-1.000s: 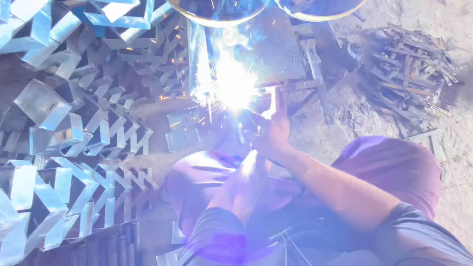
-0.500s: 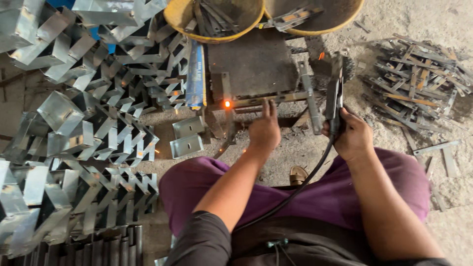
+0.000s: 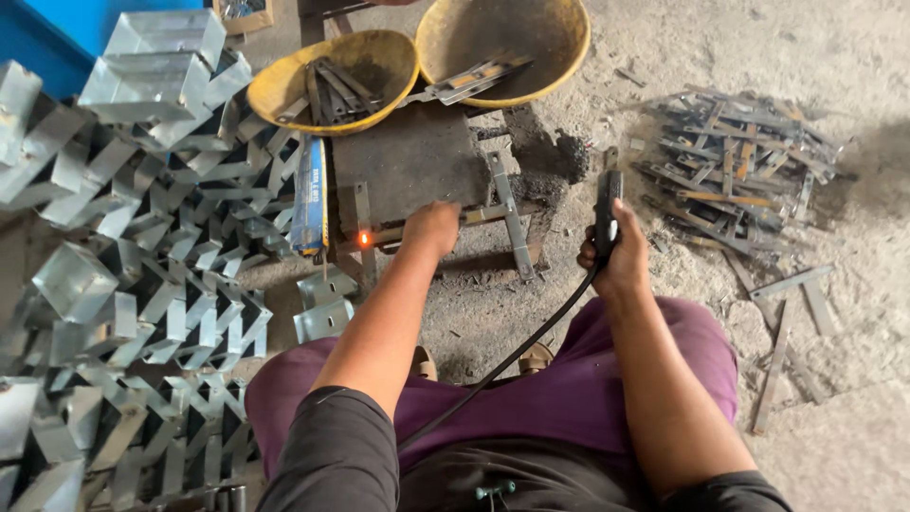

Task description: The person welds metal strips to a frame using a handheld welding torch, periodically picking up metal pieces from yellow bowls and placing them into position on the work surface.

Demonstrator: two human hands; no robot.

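1. Head view: left hand lies palm-down on the welded strip frame at the front edge of the dark steel work plate; fingers curled onto the metal, grip not clear.
2. Orange-hot weld spot glows just left of that hand, on the frame's left upright.
3. Right hand is clamped round the black electrode holder, held upright, well apart from the frame; black cable runs from it across the purple lap.
4. Two yellow pans w/ metal strips sit behind the plate.
5. Folded sheet-metal brackets piled at left; flat strip pile at right on sandy floor.
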